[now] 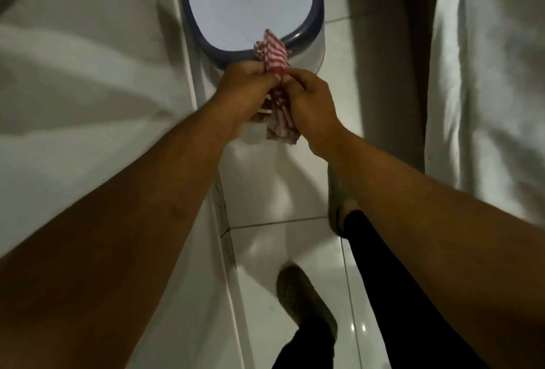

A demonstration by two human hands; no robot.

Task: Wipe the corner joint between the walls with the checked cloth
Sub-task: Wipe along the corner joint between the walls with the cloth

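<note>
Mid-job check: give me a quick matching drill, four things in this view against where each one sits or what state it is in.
Things:
1. checked cloth
2. stool
3. left hand
4. shoe

Places or states:
A. flat on the tiled floor
B. bunched between both hands
C. closed on the cloth, beside the right hand
D. beyond the hands, hole in its seat

Pairs: 1-B, 2-D, 3-C, 4-A

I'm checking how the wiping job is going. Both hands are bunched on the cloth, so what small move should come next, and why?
Probably finish gathering the checked cloth into one hand, then lift it toward the wall. Left hand and right hand both grip it in mid-air above the white stool, and it touches no wall, so wiping has not begun.
</note>
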